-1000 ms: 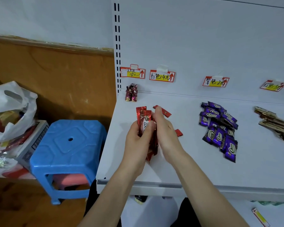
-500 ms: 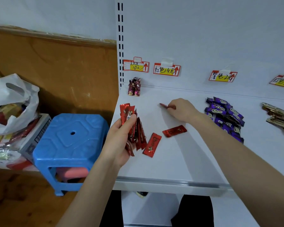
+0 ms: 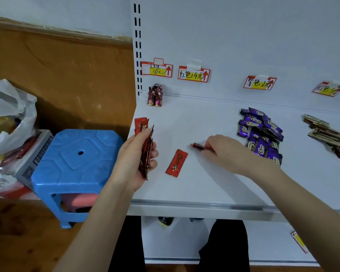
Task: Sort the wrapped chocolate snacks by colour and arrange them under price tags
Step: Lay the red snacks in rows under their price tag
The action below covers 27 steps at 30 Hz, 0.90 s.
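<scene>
One snack (image 3: 176, 162) lies on the shelf (image 3: 204, 185) between left hand (image 3: 134, 161) and right hand (image 3: 224, 152).

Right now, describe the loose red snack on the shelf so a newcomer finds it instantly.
Start at the white shelf, in front of the second price tag from the left. Between the two hands lies one red snack, flat and face up. Unlike the red bundle gripped by the left hand and the red piece pinched by the right hand, nothing touches it.

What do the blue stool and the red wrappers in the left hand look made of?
Blue stool: moulded plastic, going by its uniform colour, embossed top and soft sheen. Red wrappers held in the left hand: likely glossy foil or plastic film, with crimped ends and glints.
</scene>
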Available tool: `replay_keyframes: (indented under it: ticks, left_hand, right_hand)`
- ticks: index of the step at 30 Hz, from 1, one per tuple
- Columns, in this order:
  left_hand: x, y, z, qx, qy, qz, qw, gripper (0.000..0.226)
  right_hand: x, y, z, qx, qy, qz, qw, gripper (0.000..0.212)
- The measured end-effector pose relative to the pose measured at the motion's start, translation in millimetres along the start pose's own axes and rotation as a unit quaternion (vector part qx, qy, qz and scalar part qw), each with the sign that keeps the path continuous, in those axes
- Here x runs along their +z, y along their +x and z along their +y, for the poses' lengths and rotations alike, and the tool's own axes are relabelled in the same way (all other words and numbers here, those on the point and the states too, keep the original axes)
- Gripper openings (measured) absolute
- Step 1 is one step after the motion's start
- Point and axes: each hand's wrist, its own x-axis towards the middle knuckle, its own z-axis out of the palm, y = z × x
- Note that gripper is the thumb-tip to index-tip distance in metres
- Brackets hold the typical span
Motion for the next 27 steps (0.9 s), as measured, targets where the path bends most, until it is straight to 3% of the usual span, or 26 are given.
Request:
replay_keyframes:
  ticks: [2,7,12,16,19,23,27]
  left_hand:
    - [-2,-2,2,-0.002,-0.006,-0.003,1.000,0.018]
    - [-9,-7,5,0.015,-0.001,-0.013,1.000,0.037]
    - [-12,-8,4,0.002,0.009,-0.019,1.000,0.025]
    - [-13,-8,3,-0.004,0.004,-0.020,1.000,0.025]
    - [-12,-7,3,-0.007,0.006,-0.015,1.000,0.026]
    - [-11,-7,4,-0.006,0.001,-0.015,1.000,0.025]
    - [-12,-8,4,-0.005,0.002,-0.019,1.000,0.026]
  right_hand:
    - [-1,1,-8,-0.012,-0.043,0.017,0.999,0.031]
    - [6,1,-32,-0.125,0.060,0.072,0.988,0.023]
    - [10,9,-34,-0.208,0.052,0.011,0.977,0.027]
    - [0,14,-29,-0.211,0.138,-0.049,0.967,0.048]
    - [2,15,-33,-0.202,0.098,-0.073,0.972,0.059]
    - [2,13,-38,-0.158,0.077,-0.076,0.981,0.048]
    - [2,6,-36,-0.173,0.065,-0.033,0.982,0.045]
